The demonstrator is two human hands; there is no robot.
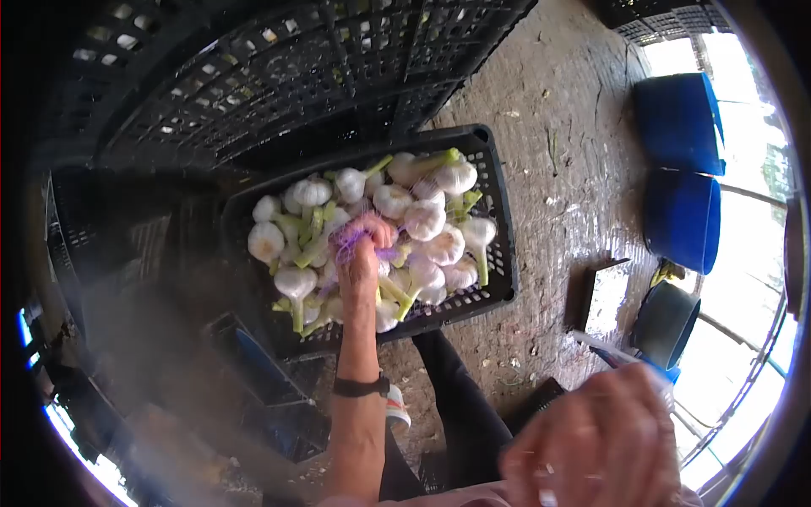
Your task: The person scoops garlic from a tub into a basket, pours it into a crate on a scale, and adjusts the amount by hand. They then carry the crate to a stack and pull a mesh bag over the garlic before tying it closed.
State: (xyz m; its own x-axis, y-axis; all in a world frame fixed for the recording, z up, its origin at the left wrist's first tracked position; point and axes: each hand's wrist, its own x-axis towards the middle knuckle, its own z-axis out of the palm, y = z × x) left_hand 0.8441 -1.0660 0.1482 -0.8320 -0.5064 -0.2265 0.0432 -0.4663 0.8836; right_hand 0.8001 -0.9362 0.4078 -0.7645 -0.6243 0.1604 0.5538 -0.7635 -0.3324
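Note:
A black plastic crate [498, 211] full of white garlic bulbs [424, 220] with short green stems stands on the floor before me. My left hand [365, 237] reaches into it, fingers curled around purple netting [348, 245] and lying over the bulbs. Whether a bulb is inside that hand is hidden. Close to the camera at the lower right, my right hand [600, 439] is raised and blurred by motion, with its fingers folded in. A pale, thin streak [610, 350] shows just beyond it; I cannot make out what it is.
Tall black perforated crates [279, 76] rise behind the garlic crate. Along the right side are a blue tub [680, 122], a second blue tub [683, 220] and a dark bucket [666, 317]. Debris litters the dirty floor [541, 194]. My leg [456, 389] is beside the crate.

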